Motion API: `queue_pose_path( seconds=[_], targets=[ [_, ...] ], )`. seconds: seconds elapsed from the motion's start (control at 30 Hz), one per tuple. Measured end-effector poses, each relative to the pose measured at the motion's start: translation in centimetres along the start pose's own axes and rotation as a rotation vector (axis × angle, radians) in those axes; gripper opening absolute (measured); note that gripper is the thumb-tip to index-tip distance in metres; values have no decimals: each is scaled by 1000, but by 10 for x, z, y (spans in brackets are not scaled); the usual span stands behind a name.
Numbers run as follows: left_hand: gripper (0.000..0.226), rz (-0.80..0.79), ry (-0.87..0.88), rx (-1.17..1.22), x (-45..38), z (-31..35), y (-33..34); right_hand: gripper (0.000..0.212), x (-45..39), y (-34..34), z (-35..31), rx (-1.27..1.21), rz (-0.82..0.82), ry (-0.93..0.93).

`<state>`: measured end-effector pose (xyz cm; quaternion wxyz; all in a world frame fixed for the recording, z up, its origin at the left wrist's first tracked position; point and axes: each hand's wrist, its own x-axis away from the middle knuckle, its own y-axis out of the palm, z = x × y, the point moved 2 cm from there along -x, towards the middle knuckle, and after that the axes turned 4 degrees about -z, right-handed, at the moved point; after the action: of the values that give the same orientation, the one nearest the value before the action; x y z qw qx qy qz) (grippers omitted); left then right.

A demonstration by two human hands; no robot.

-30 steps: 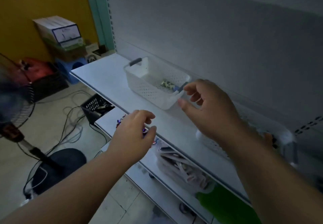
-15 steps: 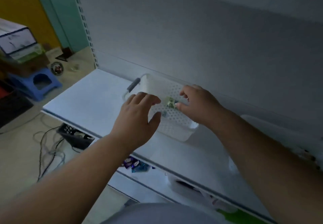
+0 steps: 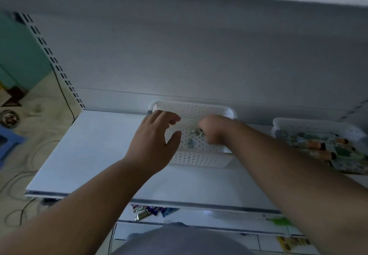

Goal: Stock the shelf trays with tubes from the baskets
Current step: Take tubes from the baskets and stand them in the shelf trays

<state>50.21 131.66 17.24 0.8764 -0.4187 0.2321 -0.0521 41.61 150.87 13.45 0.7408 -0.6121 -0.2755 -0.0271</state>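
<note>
Head view, looking down at a white shelf (image 3: 95, 155) under a dim back panel. At far left, beyond the shelf edge, I see a teal wall, a blue stool (image 3: 8, 145) and loose cables on the floor. Moving right, my left hand (image 3: 154, 143) hovers at the left end of a white perforated tray (image 3: 199, 160) that sits against the back panel; its fingers are spread and relaxed, holding nothing, and I judge it is there to steady the tray or be ready for the next tube. Just right of it, my right hand (image 3: 214, 130) reaches down inside the same tray, knuckles up and fingers curled under. I think it is setting down or nudging a tube, but I cannot tell whether it still has hold of anything. One or two small tubes (image 3: 194, 136) with green and pale printing lie on the tray floor beside that hand. Further right stands a second white basket (image 3: 314, 124), crowded with tubes (image 3: 326, 147), some with orange bodies and dark caps; I take this as the supply. Below the shelf edge, purple and blue packets (image 3: 151, 211) lie on a lower shelf. No brand or writing is legible anywhere; the printing is too blurred and dark.
</note>
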Motion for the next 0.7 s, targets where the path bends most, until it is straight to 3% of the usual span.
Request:
queue_pose_path(
  seconds=[0.07,0.17,0.27,0.37,0.5,0.7],
  targets=[
    [29,-14,23,11,0,0,0,25,9,-8,-2,-73,47,-1],
    [30,-13,47,33,1,0,0,15,45,-30,-3,-400,322,33],
    [33,-37,48,91,-1,14,5,29,101,-37,0,-870,547,76],
    [40,-116,115,165,1,43,20,38,147,-25,5,-1136,664,117],
    [48,-199,216,268,12,97,48,31,195,-3,20,-1355,831,98],
    [54,-349,309,334,28,191,112,16,294,52,68,-1530,992,236]
  ],
)
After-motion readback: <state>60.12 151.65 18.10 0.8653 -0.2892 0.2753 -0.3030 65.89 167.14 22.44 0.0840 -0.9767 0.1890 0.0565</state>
